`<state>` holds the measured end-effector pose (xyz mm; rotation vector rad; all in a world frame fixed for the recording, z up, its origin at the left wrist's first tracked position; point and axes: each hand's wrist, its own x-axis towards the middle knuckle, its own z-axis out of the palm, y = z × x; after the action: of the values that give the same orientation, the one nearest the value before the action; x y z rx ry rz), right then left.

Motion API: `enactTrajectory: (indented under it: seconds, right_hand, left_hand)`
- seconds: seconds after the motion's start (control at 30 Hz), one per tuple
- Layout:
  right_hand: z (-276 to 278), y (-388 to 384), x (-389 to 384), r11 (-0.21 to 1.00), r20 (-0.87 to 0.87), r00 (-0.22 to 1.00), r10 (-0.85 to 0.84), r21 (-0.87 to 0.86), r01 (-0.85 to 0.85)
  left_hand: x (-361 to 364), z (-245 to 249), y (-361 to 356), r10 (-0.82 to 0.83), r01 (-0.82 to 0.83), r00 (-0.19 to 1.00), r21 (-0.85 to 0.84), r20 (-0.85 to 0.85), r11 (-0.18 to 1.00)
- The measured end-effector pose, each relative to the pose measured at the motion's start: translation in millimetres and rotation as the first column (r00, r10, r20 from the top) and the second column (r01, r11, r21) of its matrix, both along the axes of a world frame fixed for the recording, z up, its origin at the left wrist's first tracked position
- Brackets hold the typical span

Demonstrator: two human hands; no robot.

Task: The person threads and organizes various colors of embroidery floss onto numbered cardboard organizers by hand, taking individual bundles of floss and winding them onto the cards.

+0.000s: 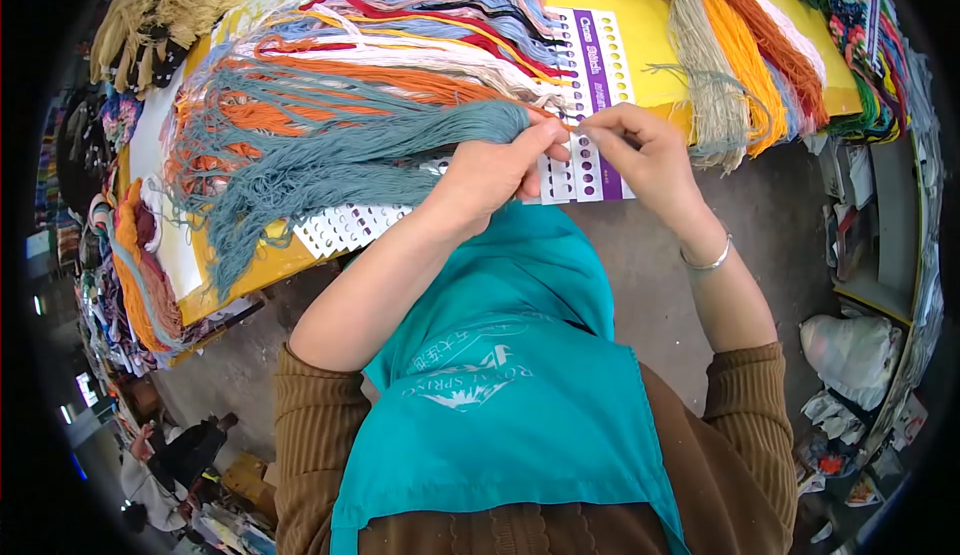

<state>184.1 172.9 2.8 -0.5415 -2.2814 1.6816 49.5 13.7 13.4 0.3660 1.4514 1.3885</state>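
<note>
My left hand [500,170] is closed around the gathered end of a blue-grey skein of embroidery thread [390,140], whose loose strands fan out to the left over the table. Just to the right, my right hand [645,160] pinches with thumb and forefinger at what looks like a thin thread, small and partly hidden by the fingertips. Both hands meet over a white card with punched holes and a purple "Cross Stitch" strip [597,85]. Skeins in orange [400,80], white, red, yellow and light blue lie along the card's left edge.
More skeins, beige [700,65], yellow [745,75] and rust, hang over the right front edge of the yellow table [650,10]. Tan bundles [190,5] lie at the far left. Shelving [885,215] with a plastic bag [850,355] stands at right. Another person [155,480] is at lower left.
</note>
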Motion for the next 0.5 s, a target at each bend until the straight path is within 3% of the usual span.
enactTrajectory:
  seconds: [0.13,0.5]
  right_hand:
    - [-20.1,18.5,7.7,0.999,0.077,0.996,-0.037,0.016,0.036]
    - [-27.7,10.2,2.2,0.992,0.071,0.995,-0.074,0.109,0.066]
  left_hand:
    - [3.9,7.5,-0.2,0.027,-0.013,0.997,-0.170,0.078,0.985]
    - [11.0,2.6,12.7,-0.067,0.067,0.998,-0.132,0.008,0.989]
